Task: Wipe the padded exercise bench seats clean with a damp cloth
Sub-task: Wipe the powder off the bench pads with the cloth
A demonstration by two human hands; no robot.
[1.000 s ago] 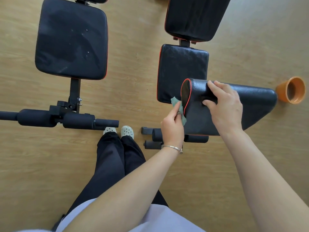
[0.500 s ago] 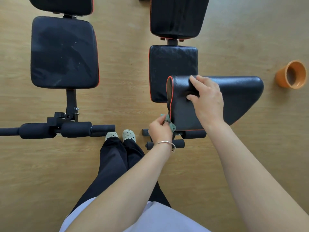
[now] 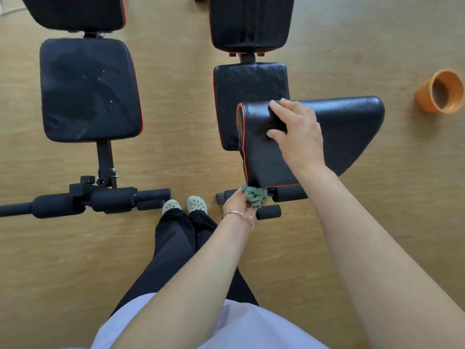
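Padded black vinyl bench seats with red piping stand over the pale wooden floor (image 3: 176,127): the left seat (image 3: 89,89) is well apart from the right seat (image 3: 247,89), whose near end is hidden behind an angled black vinyl pad (image 3: 352,132), also piped in red. A second ago the bunched grey-green cloth (image 3: 254,196) was pressed against that pad's left edge about halfway up. Half a second ago it was lower, and now it sits at the pad's bottom left corner, touching the lower edge. The left hand (image 3: 237,204), with a thin metal bracelet (image 3: 236,212) at its wrist, has followed the cloth down, its fingers curled round it. The right hand (image 3: 299,137) has stayed on the pad's upper left part, fingers hooked over the top edge and thumb pressed on the near face. More of the backrests shows than before. Counted, there are two benches with two seats and two black backrest pads, the left backrest (image 3: 75,11) and the right backrest (image 3: 251,21). There is one angled pad, one cloth, and one round orange pot (image 3: 440,91) on the floor far to the right. Two hands are in view, and two pale perforated clogs (image 3: 197,205) stand between the benches' black foam rollers (image 3: 113,200).
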